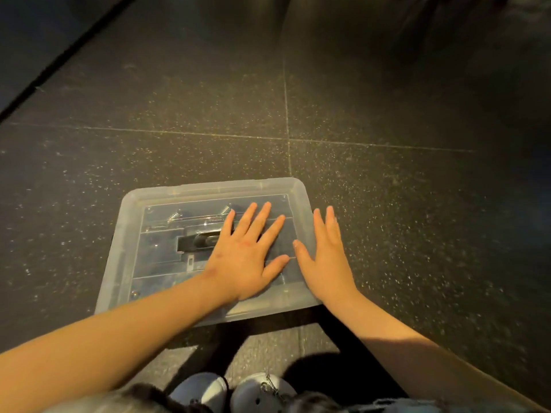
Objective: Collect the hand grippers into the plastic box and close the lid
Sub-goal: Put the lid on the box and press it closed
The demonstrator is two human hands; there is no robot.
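The dark speckled floor (387, 204) filled nearly everything I saw, its pale tile seams crossing at about twelve o'clock from the box. On it, just ahead of my feet, sat the clear plastic box (131, 231), set slightly askew, with its lid (214, 189) lying flat on top and covering the whole opening. I could not tell whether the lid's edges were snapped down all the way round.

My left hand (247, 257) lay palm down on the middle of the lid, fingers (262, 219) spread wide and flat, pointing toward one o'clock, the thumb stretched out toward three o'clock. My right hand (325, 257) rested at the box's three o'clock edge, its fingers held close together and pointing to twelve, its thumb angled in toward eleven o'clock so that it nearly met my left thumb. Neither hand gripped anything; both simply lay open against the plastic.

My light-coloured shoes (232, 391) showed at six o'clock, close to the box's near edge.

Through the cloudy lid I made out the hand grippers (199, 241) inside: a black handle at about nine o'clock from my left hand, and small metal coil springs (173, 217) toward the far side, at eleven o'clock
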